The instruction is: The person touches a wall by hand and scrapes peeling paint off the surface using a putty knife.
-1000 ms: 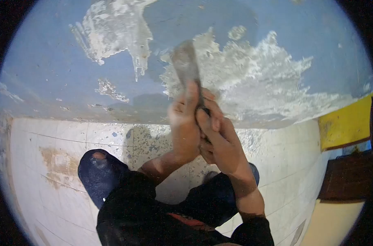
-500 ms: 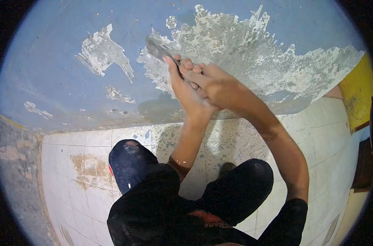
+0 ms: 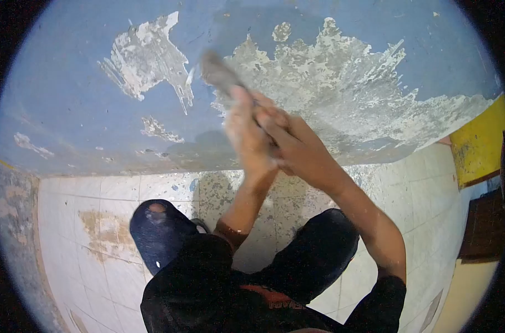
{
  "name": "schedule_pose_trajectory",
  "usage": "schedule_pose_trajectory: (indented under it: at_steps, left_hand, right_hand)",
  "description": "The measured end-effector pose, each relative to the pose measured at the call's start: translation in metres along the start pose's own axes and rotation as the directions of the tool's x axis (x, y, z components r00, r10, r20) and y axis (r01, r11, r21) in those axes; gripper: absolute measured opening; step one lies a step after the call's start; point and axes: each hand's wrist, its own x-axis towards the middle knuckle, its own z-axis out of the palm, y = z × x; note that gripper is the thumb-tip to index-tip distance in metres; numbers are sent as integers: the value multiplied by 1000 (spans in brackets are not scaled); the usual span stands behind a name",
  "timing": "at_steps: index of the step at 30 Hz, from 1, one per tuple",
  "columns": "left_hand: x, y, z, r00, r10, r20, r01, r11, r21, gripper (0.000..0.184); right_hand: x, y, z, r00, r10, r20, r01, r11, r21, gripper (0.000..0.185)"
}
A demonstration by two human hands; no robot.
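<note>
Both hands are closed on one scraper point(image 3: 222, 73), whose blade is blurred by motion and points up and left at the blue wall point(image 3: 208, 28). My left hand point(image 3: 247, 136) wraps the handle with its thumb along the base of the blade. Pressed against it from the right, my right hand point(image 3: 288, 139) grips the same handle, which is mostly hidden by the fingers. The blade is by the left edge of a large bare grey-white patch point(image 3: 330, 83). A smaller bare patch point(image 3: 149, 55) lies to the left.
Paint flakes are scattered over the white tiled floor point(image 3: 119, 188) below the wall. My bent knees point(image 3: 158, 227) are close to the wall. A yellow panel point(image 3: 480, 144) and a dark brown object point(image 3: 485, 227) stand at the right. A stained grey wall point(image 3: 13, 222) borders the left.
The view has shifted between frames. The blade swung from nearly upright to a leftward slant, and both hands still hold the scraper. The hands are blurred again compared with half a second ago.
</note>
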Motion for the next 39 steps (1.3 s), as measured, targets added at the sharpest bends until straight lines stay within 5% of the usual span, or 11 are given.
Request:
schedule_pose_trajectory:
  at_steps: [3, 6, 10, 12, 13, 14, 20, 26, 30, 35, 39]
  left_hand:
    - [40, 46, -12, 973, 102, -205, -133, 981, -142, 36]
    - [65, 57, -55, 986, 152, -66, -164, 954, -252, 33]
    - [77, 47, -108, 978, 208, 34, -171, 876, -451, 31]
    - [45, 42, -63, 929, 110, -352, -144, 987, -71, 30]
    - [29, 9, -49, 897, 425, -121, -417, 905, 87, 30]
    - [16, 18, -26, 993, 18, -118, -59, 936, -347, 33]
    - [-30, -16, 1, 949, -286, 130, 311, 916, -255, 45]
    - [-36, -9, -5, 885, -433, 170, 464, 841, -279, 47]
    - [-9, -11, -17, 969, -132, -211, 122, 991, -58, 43]
    - [24, 40, -44, 992, -129, 12, 115, 839, -532, 41]
    - [16, 18, -34, 999, -26, -27, 13, 917, -399, 39]
  right_hand:
    - [51, -20, 41, 855, -515, 59, 519, 850, -89, 38]
    - [95, -61, 96, 937, -256, 236, 275, 960, -50, 35]
    - [90, -21, 100, 788, -603, 125, 616, 773, -154, 33]
    - [67, -10, 60, 927, -309, 211, 338, 934, -113, 32]
    - [55, -3, 48, 967, -198, 158, 216, 970, -109, 41]
    - [37, -9, 33, 992, 18, 127, 0, 990, -139, 44]
    - [-31, 9, -6, 904, 419, -79, -416, 908, 54, 54]
    - [-36, 11, 11, 862, 466, -199, -470, 882, 28, 51]
    - [-5, 8, 26, 925, 346, -154, -360, 931, -68, 48]
    - [32, 23, 57, 963, -265, -53, 233, 913, -336, 26]
    - [25, 16, 45, 998, -51, -40, 44, 988, -149, 26]
